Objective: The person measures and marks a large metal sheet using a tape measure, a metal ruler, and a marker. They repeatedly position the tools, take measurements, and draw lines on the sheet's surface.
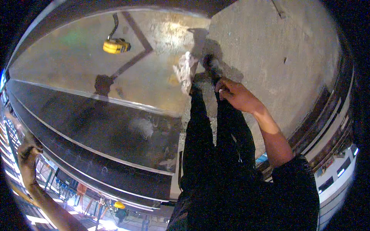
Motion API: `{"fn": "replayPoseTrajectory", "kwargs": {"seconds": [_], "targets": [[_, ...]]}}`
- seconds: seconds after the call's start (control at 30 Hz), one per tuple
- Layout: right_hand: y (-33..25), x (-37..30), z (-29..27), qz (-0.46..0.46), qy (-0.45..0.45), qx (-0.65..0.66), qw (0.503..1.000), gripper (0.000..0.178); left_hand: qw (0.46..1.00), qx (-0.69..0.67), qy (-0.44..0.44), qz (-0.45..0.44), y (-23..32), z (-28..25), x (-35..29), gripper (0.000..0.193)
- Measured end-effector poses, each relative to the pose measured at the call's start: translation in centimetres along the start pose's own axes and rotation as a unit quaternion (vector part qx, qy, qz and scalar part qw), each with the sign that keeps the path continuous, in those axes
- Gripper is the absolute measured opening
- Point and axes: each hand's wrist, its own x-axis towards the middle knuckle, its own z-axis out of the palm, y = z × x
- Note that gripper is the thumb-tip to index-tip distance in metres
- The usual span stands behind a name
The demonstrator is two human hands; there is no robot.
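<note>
My right hand is in front of my dark right trouser leg. Its fingers are curled in against the cloth, and what they pinch, if anything, cannot be made out. At the far left my left hand is raised beside the outer edge of a long dark metal beam. Its fingers are bent, with blurred dark shapes around them, so what they grip is unclear. Beyond my feet lies a crumpled whitish cloth-like thing, close to my left foot.
On the broad metal plate rests a yellow and black device with a black cable or hose. Raised flanges run along the left. A grey, rough surface extends right. Low at left are a yellow helmet-like object and bright framework.
</note>
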Motion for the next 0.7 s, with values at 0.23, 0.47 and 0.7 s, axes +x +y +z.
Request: {"fn": "replayPoseTrajectory", "kwargs": {"seconds": [0.23, 0.47, 0.7], "targets": [[-5.1, -1.9, 5.1, 0.112, 0.023, 0.160, 0.980, 0.024, 0.959, 0.143, -0.193, 0.149, 3.2, 14.9, 9.4, 0.018], [-6.6, 1.9, 9.0, 0.028, 0.121, 0.111, 0.986, 0.027, 0.871, 0.231, -0.294, 0.319, 4.0, 26.2, 16.0, 0.014], [-9.2, 4.5, 10.4, 0.071, 0.161, -0.040, 0.984, 0.032, 0.749, 0.441, -0.333, 0.365, 4.9, 29.5, 15.1, 0.020]]}}
